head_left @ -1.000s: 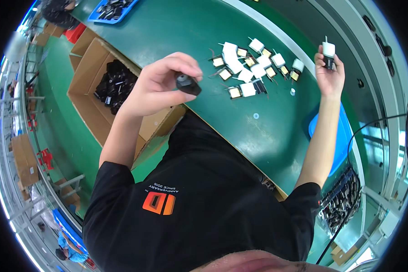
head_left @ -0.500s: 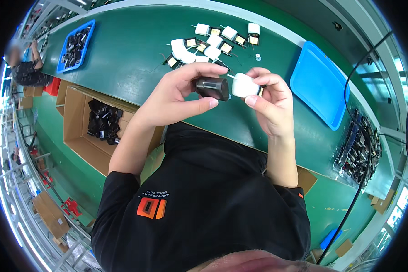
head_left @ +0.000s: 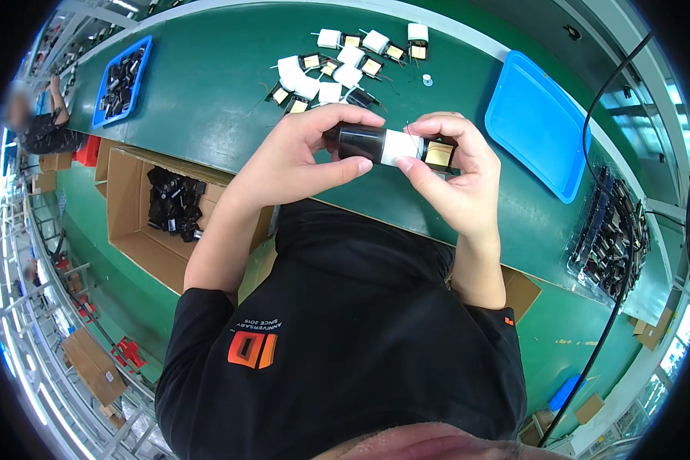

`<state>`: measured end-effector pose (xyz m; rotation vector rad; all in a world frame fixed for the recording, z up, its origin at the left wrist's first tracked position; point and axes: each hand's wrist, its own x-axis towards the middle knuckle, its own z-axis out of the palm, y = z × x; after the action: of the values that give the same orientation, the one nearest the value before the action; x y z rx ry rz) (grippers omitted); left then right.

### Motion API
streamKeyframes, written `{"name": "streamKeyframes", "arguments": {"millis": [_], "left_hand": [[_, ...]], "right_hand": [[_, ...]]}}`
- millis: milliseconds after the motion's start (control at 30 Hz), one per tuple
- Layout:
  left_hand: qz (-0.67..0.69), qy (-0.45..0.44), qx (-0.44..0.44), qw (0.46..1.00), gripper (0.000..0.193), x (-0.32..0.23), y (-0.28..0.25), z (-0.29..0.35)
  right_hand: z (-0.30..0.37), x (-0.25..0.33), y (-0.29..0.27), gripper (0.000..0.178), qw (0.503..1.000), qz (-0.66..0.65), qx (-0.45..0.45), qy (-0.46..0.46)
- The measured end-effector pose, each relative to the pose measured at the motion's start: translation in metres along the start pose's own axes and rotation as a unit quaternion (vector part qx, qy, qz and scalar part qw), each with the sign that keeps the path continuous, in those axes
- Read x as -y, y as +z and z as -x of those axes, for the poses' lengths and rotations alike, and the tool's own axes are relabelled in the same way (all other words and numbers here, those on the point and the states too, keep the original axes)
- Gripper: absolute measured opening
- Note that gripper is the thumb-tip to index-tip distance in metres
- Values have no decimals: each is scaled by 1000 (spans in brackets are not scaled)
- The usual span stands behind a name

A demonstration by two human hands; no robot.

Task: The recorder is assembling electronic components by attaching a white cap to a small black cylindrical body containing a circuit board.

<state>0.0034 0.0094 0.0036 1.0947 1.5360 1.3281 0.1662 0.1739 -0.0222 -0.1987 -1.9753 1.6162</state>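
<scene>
My left hand [head_left: 295, 165] is closed around a glossy black plastic housing [head_left: 362, 143], thumb on the near side and fingers on the far side. Gripped in my right hand [head_left: 468, 169] is a small white motor-like unit [head_left: 401, 146] with a black end bearing a yellow label [head_left: 439, 153] and thin wires. Its white end meets the open end of the black housing, the two lying in one line above the bench's near edge. Whether the white end sits inside the housing cannot be made out. Beyond my hands several similar white units [head_left: 290, 74] lie grouped on the green bench [head_left: 230, 77].
A blue tray [head_left: 540, 126] lies on the right, with a heap of black parts [head_left: 609, 238] beyond its near end. A blue tray of black pieces [head_left: 147, 57] is far left. A cardboard box [head_left: 149, 257] stands below. A small white spool [head_left: 427, 80] and a hanging black cable [head_left: 613, 307] also show.
My right hand has turned the white unit, so its yellow label now faces up. The unit has moved left against the black housing, closing the gap between them.
</scene>
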Motion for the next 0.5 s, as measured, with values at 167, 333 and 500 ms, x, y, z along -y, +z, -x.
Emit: {"name": "streamKeyframes", "arguments": {"millis": [167,333,500], "left_hand": [[-23,-5,5,1000,43,3,2,-1],[-27,-27,6,999,41,4,3,-4],[-66,3,-19,998,41,12,1,-5]], "right_hand": [[4,2,1,29,997,-60,-22,36],[4,-4,1,34,996,-83,-28,28],[3,-1,5,40,996,-12,5,84]]}}
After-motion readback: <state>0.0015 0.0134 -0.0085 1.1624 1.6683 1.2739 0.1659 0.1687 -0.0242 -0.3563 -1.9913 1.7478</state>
